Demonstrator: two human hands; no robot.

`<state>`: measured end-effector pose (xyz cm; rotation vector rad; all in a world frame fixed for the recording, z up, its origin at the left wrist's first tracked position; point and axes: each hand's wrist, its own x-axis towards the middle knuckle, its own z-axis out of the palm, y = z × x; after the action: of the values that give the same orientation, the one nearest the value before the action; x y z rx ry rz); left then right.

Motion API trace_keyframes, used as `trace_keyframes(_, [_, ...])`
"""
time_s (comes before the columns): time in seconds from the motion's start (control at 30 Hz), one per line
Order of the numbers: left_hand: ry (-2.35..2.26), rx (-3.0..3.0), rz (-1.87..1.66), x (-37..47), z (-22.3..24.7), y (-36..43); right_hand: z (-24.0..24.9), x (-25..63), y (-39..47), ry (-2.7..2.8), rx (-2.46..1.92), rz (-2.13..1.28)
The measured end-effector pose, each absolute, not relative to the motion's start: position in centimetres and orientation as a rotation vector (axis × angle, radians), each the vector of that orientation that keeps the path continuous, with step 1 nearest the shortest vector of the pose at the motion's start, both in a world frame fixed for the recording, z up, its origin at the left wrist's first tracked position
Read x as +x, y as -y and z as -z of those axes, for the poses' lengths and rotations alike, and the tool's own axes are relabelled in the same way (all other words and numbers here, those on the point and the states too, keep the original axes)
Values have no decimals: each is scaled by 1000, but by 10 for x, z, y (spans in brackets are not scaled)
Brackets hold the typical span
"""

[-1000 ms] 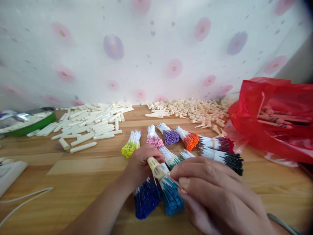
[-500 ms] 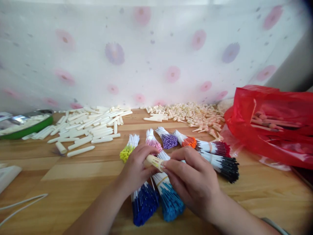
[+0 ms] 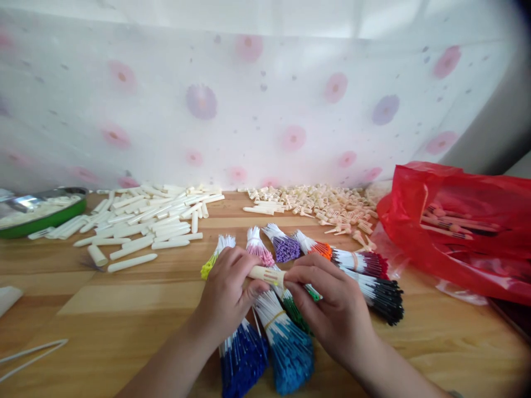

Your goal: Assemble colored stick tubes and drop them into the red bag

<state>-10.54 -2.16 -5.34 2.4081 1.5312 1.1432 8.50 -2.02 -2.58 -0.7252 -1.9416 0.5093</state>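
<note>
Between my two hands is a cream plastic pen barrel (image 3: pixel 267 275) with slots cut in its side, lying nearly level. My left hand (image 3: pixel 228 287) is closed around its left end. The fingertips of my right hand (image 3: pixel 327 298) pinch its right end; whether they also hold a small part there is hidden. Just below are banded bundles of thin white pen refills with dark blue (image 3: pixel 243 359) and light blue (image 3: pixel 290 354) ends. Partly covered by my right hand is a green-ended bundle (image 3: pixel 296 312).
More bundles fan out behind: yellow (image 3: pixel 209 265), pink (image 3: pixel 261 251), purple (image 3: pixel 286 247), orange (image 3: pixel 319 249), dark red (image 3: pixel 369 262) and black (image 3: pixel 384 296). Cream tubes (image 3: pixel 153 218) lie left, small slotted parts (image 3: pixel 319 202) at the back. A red bag (image 3: pixel 456 260) stands right, a green-rimmed bowl (image 3: pixel 53 214) left.
The view has tilted slightly upward. The pen barrel has turned from slanting to nearly level, and my right hand has shifted a little right and down, still at its end.
</note>
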Motion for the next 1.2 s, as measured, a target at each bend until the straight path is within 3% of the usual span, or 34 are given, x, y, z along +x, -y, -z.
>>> trace_keyframes(0.77, [-1794, 2576, -1183, -106, 53, 26, 31, 82, 13, 1739, -763, -987])
trace_keyframes(0.83, [-1777, 2502, -1204, -109, 55, 22, 33, 89, 3, 1735, -809, -937])
trace_keyframes(1.0, [-1880, 2169, -1350, -121, 61, 11, 38, 109, -44, 1957, -1373, -426])
trace_keyframes(1.2, [-1951, 2085, -1252, -124, 61, 6, 39, 100, -76, 2369, -1538, -298])
